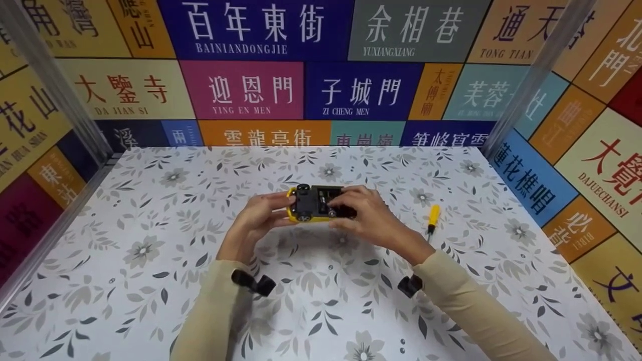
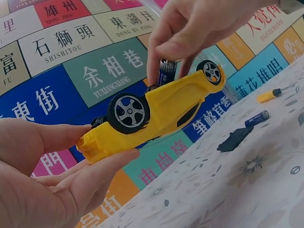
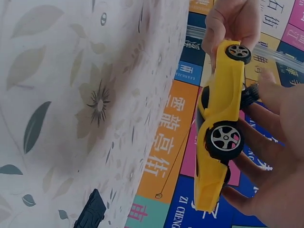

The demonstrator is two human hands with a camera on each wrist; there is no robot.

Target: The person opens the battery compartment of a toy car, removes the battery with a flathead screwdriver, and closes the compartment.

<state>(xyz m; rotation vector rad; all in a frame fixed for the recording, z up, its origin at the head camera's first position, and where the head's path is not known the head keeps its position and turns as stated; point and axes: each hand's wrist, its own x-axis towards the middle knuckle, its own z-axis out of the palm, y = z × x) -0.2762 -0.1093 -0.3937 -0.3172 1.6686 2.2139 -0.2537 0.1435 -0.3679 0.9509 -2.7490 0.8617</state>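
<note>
A yellow toy car (image 1: 317,219) is held upside down above the table, its black underside (image 1: 304,201) facing up. At one end, my left hand (image 1: 255,215) grips it between thumb and fingers. Over the open battery compartment (image 1: 324,196), my right hand (image 1: 368,213) pinches a dark battery (image 2: 167,72), which stands upright at the underside in the left wrist view. From the side, the right wrist view shows the car's silver-spoked wheel (image 3: 225,140), with the right hand's fingers spread beside it.
A yellow-handled screwdriver (image 1: 434,216) lies on the table to the right. A loose battery (image 2: 257,118) and a black cover (image 2: 235,139) lie on the floral tabletop (image 1: 311,301). Panels with printed characters (image 1: 241,90) enclose the table at the back and sides.
</note>
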